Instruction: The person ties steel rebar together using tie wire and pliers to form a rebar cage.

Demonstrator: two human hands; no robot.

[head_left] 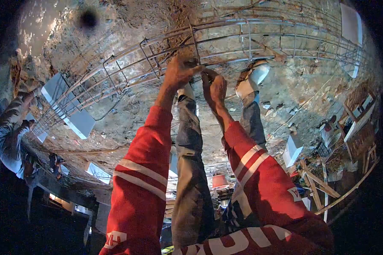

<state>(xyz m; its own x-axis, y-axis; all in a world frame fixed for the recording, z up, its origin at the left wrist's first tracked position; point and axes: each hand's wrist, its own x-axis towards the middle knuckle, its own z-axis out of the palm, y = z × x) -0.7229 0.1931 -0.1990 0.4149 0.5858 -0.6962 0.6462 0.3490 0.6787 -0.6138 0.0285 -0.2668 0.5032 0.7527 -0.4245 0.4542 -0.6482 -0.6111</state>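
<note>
A long rebar cage (pixel 250 40), made of thin steel bars with square stirrups, runs in a curve across the upper view. My left hand (pixel 182 73) is at its near lower bars, fingers bent and thumb reaching toward the right hand. Just right of it, my right hand (pixel 215 88) is closed in a pinch, its fingertips almost meeting the left thumb below a stirrup. Whatever is between the fingers of either hand is too small to make out. Both arms are in red sleeves with pale stripes.
White blocks (pixel 78 121) stand near the cage on the left, and a white panel (pixel 351 25) at upper right. My shoe (pixel 258 74) is on rough, debris-strewn ground. Another person (pixel 12 131) is at far left. Wooden pieces (pixel 317 185) and a red bucket (pixel 219 182) lie lower down.
</note>
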